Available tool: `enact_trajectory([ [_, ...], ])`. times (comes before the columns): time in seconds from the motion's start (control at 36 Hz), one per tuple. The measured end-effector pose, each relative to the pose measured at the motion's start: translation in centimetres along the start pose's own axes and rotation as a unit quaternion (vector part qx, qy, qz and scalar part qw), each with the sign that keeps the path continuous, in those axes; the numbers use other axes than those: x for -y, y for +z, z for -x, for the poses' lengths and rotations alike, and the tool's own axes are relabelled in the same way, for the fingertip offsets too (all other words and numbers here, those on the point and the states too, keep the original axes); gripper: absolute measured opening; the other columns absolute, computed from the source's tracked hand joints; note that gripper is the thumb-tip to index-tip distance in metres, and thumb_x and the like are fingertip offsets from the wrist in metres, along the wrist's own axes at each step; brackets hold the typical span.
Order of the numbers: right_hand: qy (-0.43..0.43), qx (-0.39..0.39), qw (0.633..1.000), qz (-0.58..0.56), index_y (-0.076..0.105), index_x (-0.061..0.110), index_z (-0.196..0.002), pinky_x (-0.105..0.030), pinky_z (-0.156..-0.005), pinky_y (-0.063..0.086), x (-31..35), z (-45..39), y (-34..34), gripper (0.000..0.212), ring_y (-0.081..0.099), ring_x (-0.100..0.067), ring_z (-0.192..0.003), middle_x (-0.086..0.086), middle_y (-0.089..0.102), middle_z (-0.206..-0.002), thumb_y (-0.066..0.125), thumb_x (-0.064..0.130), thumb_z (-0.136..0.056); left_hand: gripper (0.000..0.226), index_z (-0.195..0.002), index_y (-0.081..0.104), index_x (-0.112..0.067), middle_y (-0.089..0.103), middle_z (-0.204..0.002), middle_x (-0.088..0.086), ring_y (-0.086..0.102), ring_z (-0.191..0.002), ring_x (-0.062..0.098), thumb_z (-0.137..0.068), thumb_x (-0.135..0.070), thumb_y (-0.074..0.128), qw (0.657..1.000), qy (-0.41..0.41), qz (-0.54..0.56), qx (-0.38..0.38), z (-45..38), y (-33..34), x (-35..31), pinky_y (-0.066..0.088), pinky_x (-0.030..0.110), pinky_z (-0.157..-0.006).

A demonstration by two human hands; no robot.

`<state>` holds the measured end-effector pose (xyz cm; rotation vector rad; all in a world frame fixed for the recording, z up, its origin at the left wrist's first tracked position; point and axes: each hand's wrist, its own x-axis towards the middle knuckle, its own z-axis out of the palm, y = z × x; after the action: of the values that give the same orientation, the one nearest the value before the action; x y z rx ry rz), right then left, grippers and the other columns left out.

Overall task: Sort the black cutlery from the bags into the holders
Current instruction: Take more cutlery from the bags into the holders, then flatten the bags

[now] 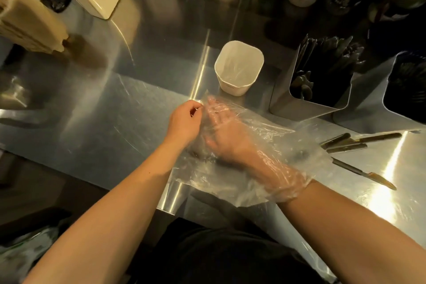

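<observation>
Right hand: the right hand [227,131] is pushed deep inside a clear plastic bag [272,143] lying on the steel table [110,108]; fingers look stretched forward, though the film blurs them, so whether they grip anything I cannot tell.
Left hand: the left hand [184,120] pinches the bag's far edge between thumb and fingertips, holding the film taut.
Bag handling: thin, limp, slippery and crinkly; it probably needs one hand on the edge while the other works inside. I see no cutlery clearly inside.
Loose knives: several black knives [352,142] lie on the table just right of the bag, one more [366,175] nearer. They look light, stiff and smooth; best taken by the handle.
White cup: the white cup [238,68] beyond the hands holds only a clear liner.
Metal holder: the near metal holder [320,74] is crowded with black spoons and forks.
Second holder: the second holder [405,87], at the right edge, holds dark cutlery, type unclear.
</observation>
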<state>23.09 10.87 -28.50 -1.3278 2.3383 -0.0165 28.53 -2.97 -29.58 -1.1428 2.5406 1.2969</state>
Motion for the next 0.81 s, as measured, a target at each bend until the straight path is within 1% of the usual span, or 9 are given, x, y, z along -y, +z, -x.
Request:
enact_trajectory([
  [0.08,-0.014,-0.026,0.998,-0.062,0.048,0.007,-0.143,-0.048,-0.1,0.049,0.3,-0.6,0.0,0.056,0.06,-0.035,-0.119,-0.016,0.065,-0.125,0.041,0.047,-0.104,0.013,-0.094,0.066,-0.023,0.065,-0.09,-0.008,0.056,-0.081,0.007,-0.1,-0.02,0.055,0.996,0.01,0.065,-0.052,-0.1,-0.2,-0.2,0.041,0.016,-0.073],
  [0.19,-0.001,-0.069,0.982,-0.174,0.052,-0.007,-0.131,-0.058,-0.087,0.055,0.7,0.4,0.2,0.067,0.056,-0.045,-0.112,-0.033,0.061,-0.12,0.086,0.013,-0.076,0.012,-0.097,0.069,-0.018,0.065,-0.092,-0.007,0.057,-0.085,0.008,-0.099,-0.017,0.057,0.986,0.026,0.117,-0.114,-0.6,-0.3,-0.3,0.042,0.01,-0.076],
  [0.28,0.005,-0.06,0.981,-0.184,0.041,0.003,-0.147,-0.046,-0.108,0.037,0.6,1.9,0.5,0.071,0.042,-0.038,-0.133,-0.022,0.042,-0.147,0.071,0.033,-0.09,0.012,-0.096,0.068,-0.018,0.064,-0.09,-0.008,0.056,-0.083,0.007,-0.099,-0.016,0.057,0.983,0.027,0.135,-0.119,-0.9,-0.1,-0.5,0.041,0.008,-0.074],
  [0.36,-0.029,-0.079,0.971,-0.224,0.057,-0.002,-0.13,-0.031,-0.11,0.033,1.2,2.8,-0.3,0.054,0.045,-0.033,-0.124,-0.026,0.051,-0.134,0.062,0.033,-0.088,0.012,-0.094,0.065,-0.021,0.062,-0.088,-0.012,0.056,-0.082,0.005,-0.1,-0.018,0.055,0.982,0.016,0.142,-0.127,-1.4,-0.2,-0.6,0.042,0.008,-0.076],
  [0.47,-0.065,-0.048,0.983,-0.162,0.053,0.003,-0.14,-0.041,-0.112,0.037,1.2,4.1,1.5,0.057,0.042,-0.034,-0.133,-0.022,0.048,-0.143,0.064,0.028,-0.09,0.011,-0.094,0.064,-0.021,0.061,-0.091,-0.01,0.055,-0.087,0.008,-0.1,-0.019,0.054,0.979,0.015,0.136,-0.149,-1.9,-0.6,-0.6,0.044,0.018,-0.082],
  [0.58,-0.051,-0.095,0.98,-0.166,0.054,0.007,-0.141,-0.022,-0.118,0.012,0.9,4.8,2.5,0.058,0.033,-0.032,-0.139,-0.022,0.043,-0.147,0.053,0.029,-0.087,0.017,-0.11,0.065,-0.019,0.063,-0.104,-0.007,0.057,-0.098,0.012,-0.096,-0.027,0.058,0.984,0.026,0.122,-0.124,-2.1,-0.8,0.0,0.048,0.033,-0.098],
  [0.67,-0.031,-0.079,0.982,-0.167,0.052,0.008,-0.141,-0.045,-0.123,0.02,1.4,4.2,2.8,0.072,0.028,-0.041,-0.146,-0.025,0.034,-0.154,0.07,0.032,-0.075,0.039,-0.129,0.056,-0.017,0.054,-0.112,-0.005,0.048,-0.11,0.02,-0.094,-0.035,0.056,0.985,0.056,0.045,-0.158,-0.7,-1.0,0.8,0.034,0.032,-0.104],
  [0.75,-0.028,-0.071,0.987,-0.141,0.048,0.011,-0.145,-0.036,-0.121,0.01,1.6,3.8,3.1,0.069,0.033,-0.042,-0.141,-0.023,0.039,-0.149,0.048,0.036,-0.082,0.038,-0.129,0.053,-0.013,0.051,-0.11,-0.002,0.043,-0.105,0.021,-0.094,-0.028,0.053,0.974,0.08,0.037,-0.208,2.4,-1.2,1.3,0.03,0.027,-0.096],
  [0.81,-0.023,-0.042,0.991,-0.125,0.039,0.018,-0.149,-0.042,-0.119,0.015,1.8,3.5,3.0,0.075,0.027,-0.039,-0.142,-0.019,0.031,-0.153,0.049,0.037,-0.078,0.033,-0.127,0.053,-0.012,0.05,-0.108,-0.003,0.041,-0.103,0.018,-0.094,-0.022,0.053,0.973,0.084,0.047,-0.211,4.2,-0.9,2.0,0.032,0.028,-0.095],
])
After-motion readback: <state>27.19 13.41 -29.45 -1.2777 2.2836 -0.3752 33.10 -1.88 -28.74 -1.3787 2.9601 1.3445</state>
